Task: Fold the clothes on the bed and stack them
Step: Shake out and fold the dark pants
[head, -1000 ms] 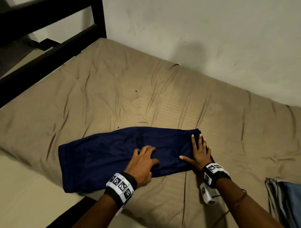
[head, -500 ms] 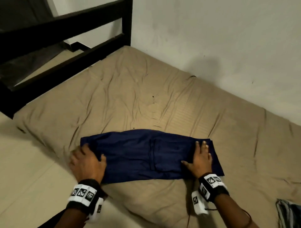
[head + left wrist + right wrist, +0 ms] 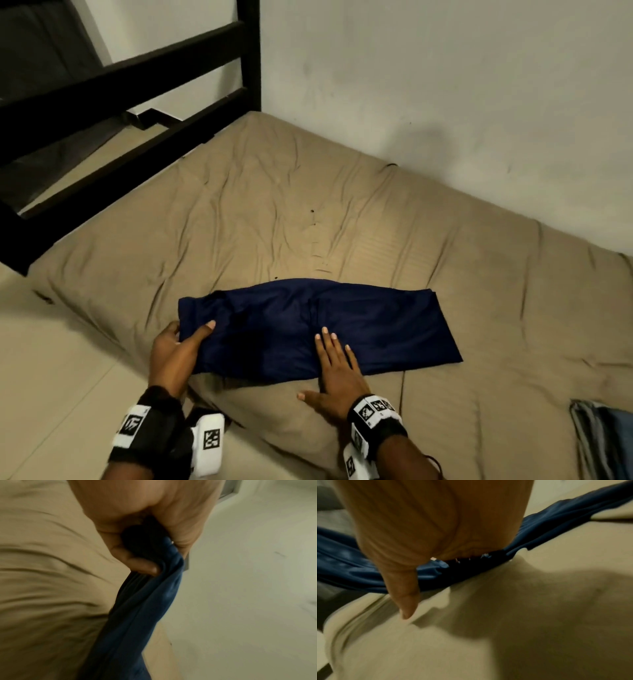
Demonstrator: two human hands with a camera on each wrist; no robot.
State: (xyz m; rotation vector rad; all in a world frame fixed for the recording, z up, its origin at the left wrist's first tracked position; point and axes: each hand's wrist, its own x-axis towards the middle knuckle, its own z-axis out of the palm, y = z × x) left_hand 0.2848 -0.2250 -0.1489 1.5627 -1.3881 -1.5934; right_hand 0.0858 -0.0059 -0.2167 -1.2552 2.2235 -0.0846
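Navy shorts [image 3: 318, 329] look thin, floppy, kinda slick. Left hand [image 3: 174, 356] pinches the end hem in a closed grip; right hand [image 3: 337, 377] lies flat, fingers straight, pinning the middle. Lift by corners.

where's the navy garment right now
In the head view the navy garment lies flat on the tan mattress near its front edge, its left end gripped by the left hand, the right hand flat on its middle.

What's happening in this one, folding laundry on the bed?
Yes. A person is folding a navy garment on the tan bed sheet. The left hand grips the garment's left end, thumb on top, while the right hand presses flat on its middle near the front edge. More folded clothes sit at the lower right, cut off by the frame.
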